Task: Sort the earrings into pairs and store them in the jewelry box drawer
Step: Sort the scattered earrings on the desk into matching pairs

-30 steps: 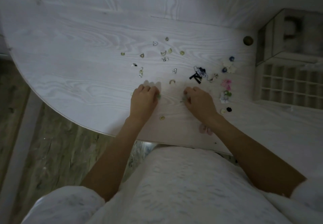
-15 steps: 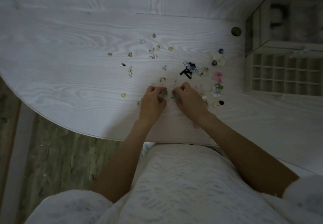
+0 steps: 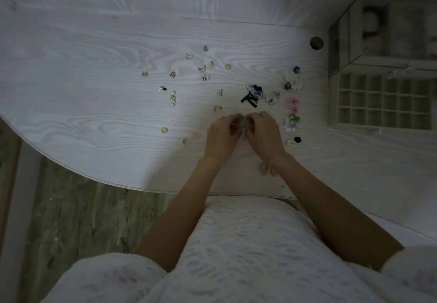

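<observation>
pale wood-grain table (image 3: 94, 71) | plank floor (image 3: 78, 213) below | dim light

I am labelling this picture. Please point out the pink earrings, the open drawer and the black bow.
pink earrings (image 3: 291, 105), head view, middle of the pink cluster.
open drawer (image 3: 333, 100), head view, its left wall.
black bow (image 3: 248, 99), head view, its centre.

Premises appear domestic, most likely a bedroom or dressing corner, dimly lit. Evidence: a white wood-grain desk (image 3: 94, 71) with a curved near edge and a round cable hole (image 3: 316, 42) toward its far right corner, wood-look plank flooring (image 3: 78, 213) below the near edge, and a compartmented jewelry box (image 3: 383, 64) at the right edge. Loose earrings (image 3: 205, 71) lie scattered across the desk centre, consistent with personal household use.
</observation>
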